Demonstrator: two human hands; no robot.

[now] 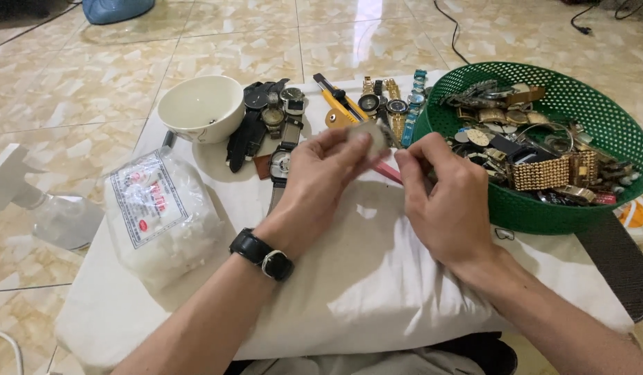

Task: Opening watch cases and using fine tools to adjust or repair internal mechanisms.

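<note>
While the left hand (321, 173) pinches what looks like a blurred watch (368, 137) above the white cloth (349, 278), the right hand (443, 201) grips a pink tool (388, 173), best worked slowly and steadily.

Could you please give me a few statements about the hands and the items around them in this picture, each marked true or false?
1. The left hand holds a small pale object in its fingertips. True.
2. The white bowl stands inside the green basket. False: it stands apart, at the far left of the white cloth.
3. The right hand grips a pink tool. True.
4. The green basket holds fruit. False: it holds a heap of watches and metal bands.
5. The black strap is on the right wrist. False: it is on the left wrist.
</note>
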